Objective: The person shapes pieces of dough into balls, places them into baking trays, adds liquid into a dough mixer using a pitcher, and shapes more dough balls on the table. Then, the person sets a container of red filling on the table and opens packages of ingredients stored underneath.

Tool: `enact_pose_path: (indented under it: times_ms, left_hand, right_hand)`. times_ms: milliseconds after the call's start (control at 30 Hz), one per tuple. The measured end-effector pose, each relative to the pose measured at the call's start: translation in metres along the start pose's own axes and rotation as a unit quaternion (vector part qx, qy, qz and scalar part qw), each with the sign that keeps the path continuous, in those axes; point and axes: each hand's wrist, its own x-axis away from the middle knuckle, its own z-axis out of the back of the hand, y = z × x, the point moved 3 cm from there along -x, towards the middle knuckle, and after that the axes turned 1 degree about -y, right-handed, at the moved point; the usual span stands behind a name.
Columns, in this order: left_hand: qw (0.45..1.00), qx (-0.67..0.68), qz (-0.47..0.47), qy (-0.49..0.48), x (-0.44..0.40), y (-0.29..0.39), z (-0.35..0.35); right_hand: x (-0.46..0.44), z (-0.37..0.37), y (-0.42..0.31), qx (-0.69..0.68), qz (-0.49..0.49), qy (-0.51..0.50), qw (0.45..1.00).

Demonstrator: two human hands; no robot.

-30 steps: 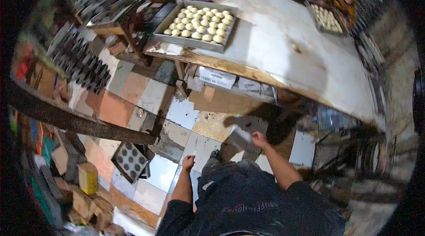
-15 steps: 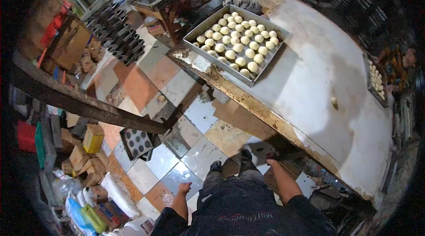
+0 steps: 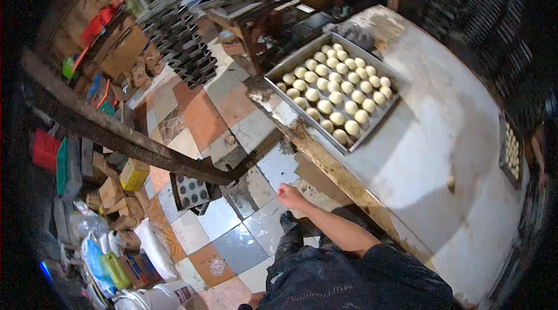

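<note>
My right hand (image 3: 292, 198) is stretched forward over the tiled floor, beside the table's worn edge. Its fingers are curled in, and nothing shows in them. Of my left hand (image 3: 256, 298) only a small part appears at the bottom edge by my dark shirt; its fingers are hidden. On the near corner of the white-topped table (image 3: 418, 153) sits a square metal tray (image 3: 306, 116) with rows of pale round dough balls (image 3: 335, 86). A single small dough piece (image 3: 451, 182) lies on the tabletop, apart from both hands.
Another tray (image 3: 511, 153) of dough balls rests on the table's far right. A dark beam (image 3: 133, 135) slants across the left. A muffin-type pan (image 3: 190, 191) lies low near the floor. Boxes, bags and a white bucket (image 3: 157, 296) crowd the lower left; stacked pans (image 3: 180, 42) stand behind.
My right arm has swung forward and leftward in view, while my left hand has dropped back toward the bottom edge. The table and tray have shifted right and down as my view turned.
</note>
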Motion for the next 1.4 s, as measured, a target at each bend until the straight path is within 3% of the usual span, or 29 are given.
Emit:
enact_pose_path:
  times_ms: [167,300,333,367,433,500,533,600,633,667,700,733,767,833,867,900,933,967,1000,1033,1067,1100,1167,1200,1267,1333,1400]
  left_hand:
    - [0.997,0.047,0.056,0.034,-0.024,0.009,-0.006]
    - [0.997,0.048,0.038,0.036,-0.075,0.033,0.048]
    - [0.999,0.033,0.022,0.035,-0.088,0.041,0.068]
    - [0.999,0.012,-0.007,0.036,-0.105,0.048,0.091]
    - [0.987,-0.08,-0.123,0.062,-0.149,0.082,0.145]
    - [0.971,-0.091,-0.195,0.102,-0.194,0.137,0.201]
    - [0.984,0.124,0.067,0.105,-0.246,0.14,0.227]
    - [0.991,-0.044,0.002,0.123,-0.292,0.232,0.286]
    - [0.968,0.0,-0.149,0.201,-0.294,0.295,0.306]
    - [0.948,0.079,-0.186,0.245,-0.303,0.352,0.323]
    - [0.941,0.035,-0.216,0.258,-0.296,0.419,0.341]
    - [0.924,0.234,-0.271,0.131,-0.326,0.451,0.357]
    - [0.854,0.419,-0.309,-0.002,-0.351,0.481,0.373]
    - [0.903,0.128,-0.356,0.204,-0.352,0.551,0.39]
    - [0.937,0.018,-0.318,0.144,-0.357,0.577,0.4]
    - [0.867,-0.231,-0.394,0.201,-0.392,0.575,0.413]
    - [0.903,-0.094,-0.4,0.125,-0.44,0.546,0.421]
    - [0.919,0.046,-0.39,0.043,-0.467,0.534,0.427]
    - [0.871,-0.271,-0.39,0.127,-0.431,0.554,0.429]
    - [0.72,-0.559,-0.36,0.197,-0.399,0.58,0.434]
    - [0.707,-0.575,-0.369,0.18,-0.418,0.565,0.45]
    - [0.696,-0.59,-0.375,0.162,-0.435,0.54,0.467]
    - [0.625,-0.716,-0.31,0.005,-0.401,0.55,0.48]
    - [0.657,-0.697,-0.286,-0.032,-0.396,0.551,0.496]
    - [0.781,-0.585,-0.204,-0.075,-0.402,0.55,0.544]
    - [0.917,-0.387,-0.065,-0.075,-0.417,0.568,0.601]
    - [0.981,-0.177,0.025,-0.069,-0.438,0.597,0.658]
  right_hand:
    - [-0.065,-0.034,-0.06,-0.038,0.089,-0.062,0.993]
    - [-0.123,-0.058,-0.045,0.02,0.062,-0.072,0.995]
    - [-0.138,-0.065,-0.034,-0.005,-0.019,-0.082,0.996]
    - [-0.145,-0.069,-0.041,-0.003,-0.026,-0.08,0.996]
    - [-0.181,-0.074,-0.07,0.151,-0.05,-0.083,0.984]
    - [-0.224,-0.09,-0.084,0.108,-0.006,-0.107,0.988]
    - [-0.239,-0.092,-0.103,0.096,-0.013,-0.096,0.991]
    - [-0.271,-0.094,-0.131,0.031,-0.045,-0.078,0.995]
    - [-0.288,-0.093,-0.136,-0.022,-0.068,-0.068,0.995]
    - [-0.305,-0.087,-0.145,-0.027,-0.073,-0.063,0.995]
    - [-0.32,-0.077,-0.156,-0.072,-0.08,-0.039,0.993]
    - [-0.336,-0.066,-0.164,-0.117,-0.087,-0.014,0.989]
    - [-0.355,-0.056,-0.167,-0.159,-0.095,0.039,0.982]
    - [-0.442,-0.048,-0.106,-0.106,-0.066,0.173,0.977]
    - [-0.451,-0.025,-0.136,-0.163,-0.087,0.171,0.968]
    - [-0.459,-0.002,-0.168,-0.222,-0.106,0.168,0.955]
    - [-0.481,0.009,-0.172,-0.32,-0.088,0.218,0.918]
    - [-0.508,0.02,-0.171,-0.334,-0.086,0.223,0.912]
    - [-0.532,0.031,-0.164,-0.353,-0.096,0.22,0.904]
    - [-0.559,0.043,-0.159,-0.372,-0.099,0.22,0.896]
    - [-0.581,0.052,-0.155,-0.402,-0.035,0.274,0.873]
    - [-0.614,0.067,-0.144,-0.411,-0.03,0.288,0.864]
    - [-0.677,0.077,-0.096,-0.389,-0.056,0.265,0.881]
    - [-0.704,0.075,-0.069,-0.473,-0.006,0.286,0.833]
    - [-0.702,0.109,-0.101,-0.432,-0.035,0.35,0.83]
    - [-0.684,0.15,-0.131,-0.384,-0.047,0.419,0.822]
    - [-0.708,0.17,-0.075,-0.443,-0.106,0.416,0.787]
